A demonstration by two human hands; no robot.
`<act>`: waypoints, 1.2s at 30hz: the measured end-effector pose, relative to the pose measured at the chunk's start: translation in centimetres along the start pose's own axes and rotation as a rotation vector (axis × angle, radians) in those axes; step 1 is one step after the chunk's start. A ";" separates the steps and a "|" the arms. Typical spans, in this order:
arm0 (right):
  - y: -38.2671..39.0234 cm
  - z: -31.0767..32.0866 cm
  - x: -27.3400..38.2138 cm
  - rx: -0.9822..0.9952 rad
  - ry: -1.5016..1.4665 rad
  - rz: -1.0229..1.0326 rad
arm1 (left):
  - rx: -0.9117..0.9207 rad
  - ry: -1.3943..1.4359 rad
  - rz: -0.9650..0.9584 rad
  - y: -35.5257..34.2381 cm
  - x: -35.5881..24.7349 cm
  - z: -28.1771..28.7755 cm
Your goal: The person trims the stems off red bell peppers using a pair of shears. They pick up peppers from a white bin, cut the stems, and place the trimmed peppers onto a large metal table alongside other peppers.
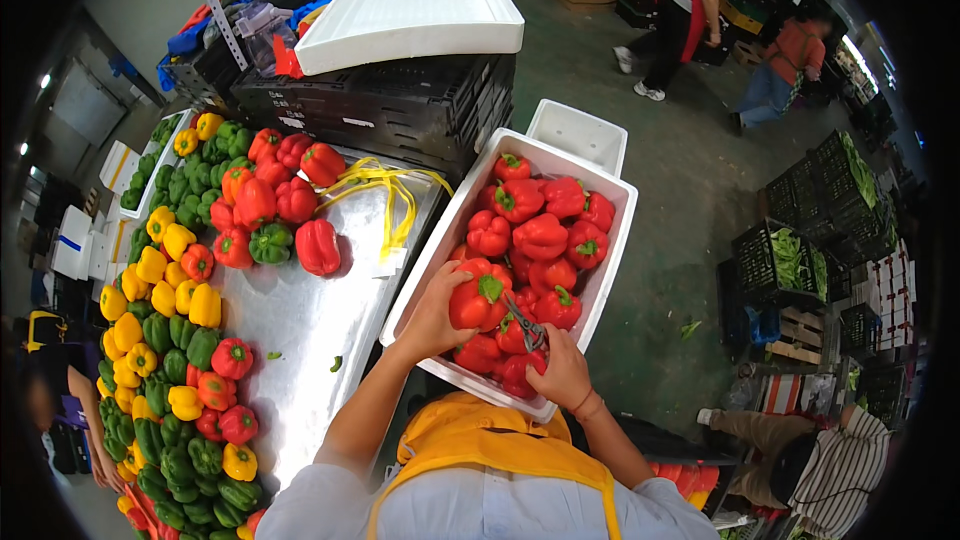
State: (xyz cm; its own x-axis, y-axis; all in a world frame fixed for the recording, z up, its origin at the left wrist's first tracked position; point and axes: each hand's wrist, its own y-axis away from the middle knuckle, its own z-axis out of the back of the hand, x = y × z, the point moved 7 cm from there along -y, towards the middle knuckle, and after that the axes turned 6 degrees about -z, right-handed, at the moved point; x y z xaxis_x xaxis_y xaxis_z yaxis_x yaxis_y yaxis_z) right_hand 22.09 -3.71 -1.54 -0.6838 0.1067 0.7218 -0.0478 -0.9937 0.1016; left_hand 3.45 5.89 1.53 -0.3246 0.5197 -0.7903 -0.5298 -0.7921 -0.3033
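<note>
Left grip (437, 312) curled round glossy, lobed red pepper (474, 302); right grip (564, 372) closed on dark metal snips (522, 321), handles partly covered. White foam box (450, 226): base hidden under peppers (541, 237).

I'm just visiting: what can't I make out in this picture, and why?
In the head view:
- Underside of the held red pepper: hidden by the pepper itself.
- Part of the snips' handles: covered by the right hand.
- Floor of the white box: buried under loose red peppers.
- Inside of the black crates: hidden by crate walls and the white lid.
</note>
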 end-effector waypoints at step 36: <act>1.4 -1.8 -1.7 0.243 0.150 0.118 | 0.529 0.174 0.108 0.8 0.0 -2.0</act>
State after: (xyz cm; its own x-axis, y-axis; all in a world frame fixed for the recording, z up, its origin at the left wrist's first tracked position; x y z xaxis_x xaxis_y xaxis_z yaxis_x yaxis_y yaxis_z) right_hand 21.85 -5.38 -3.82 -0.7751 -0.0334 0.6309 0.2014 -0.9596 0.1966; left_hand 4.59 4.63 0.21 -0.2889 0.3489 -0.8915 -0.8357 -0.5462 0.0570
